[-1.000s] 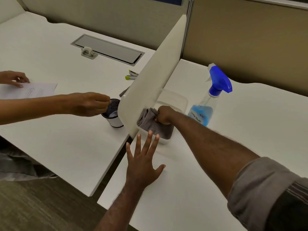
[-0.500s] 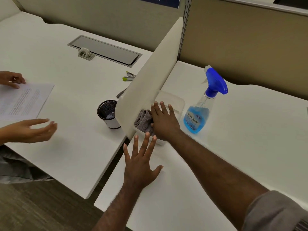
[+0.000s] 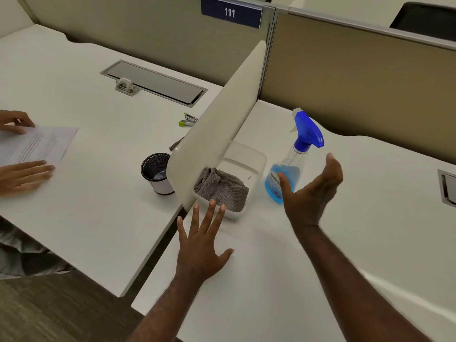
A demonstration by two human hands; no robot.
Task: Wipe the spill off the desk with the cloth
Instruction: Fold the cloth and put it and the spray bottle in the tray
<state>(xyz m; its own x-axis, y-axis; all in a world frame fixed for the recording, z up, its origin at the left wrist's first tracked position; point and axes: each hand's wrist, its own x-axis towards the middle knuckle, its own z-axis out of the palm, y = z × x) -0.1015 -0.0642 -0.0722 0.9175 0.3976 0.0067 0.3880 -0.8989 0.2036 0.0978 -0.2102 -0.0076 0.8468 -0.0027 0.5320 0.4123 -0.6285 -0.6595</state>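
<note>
A folded grey cloth (image 3: 222, 190) lies in the near end of a clear plastic bin (image 3: 256, 166) on the white desk (image 3: 246, 280). My left hand (image 3: 201, 245) rests flat on the desk just in front of the bin, fingers spread, fingertips at its near wall. My right hand (image 3: 312, 193) hovers open to the right of the bin, palm facing left, just in front of a spray bottle (image 3: 291, 164) with blue liquid and a blue trigger. Neither hand holds anything. No spill shows on the desk.
A cream divider panel (image 3: 222, 124) separates my desk from the left desk, where another person's hands (image 3: 22, 176) rest by a sheet of paper (image 3: 37, 144). A black mesh cup (image 3: 156, 172) and a stapler (image 3: 188, 120) stand near the divider. A cable hatch (image 3: 447, 186) sits far right.
My right hand let go of the cloth in the bin and moved right, opening beside the spray bottle. The other person's hand drew back from the cup to the paper.
</note>
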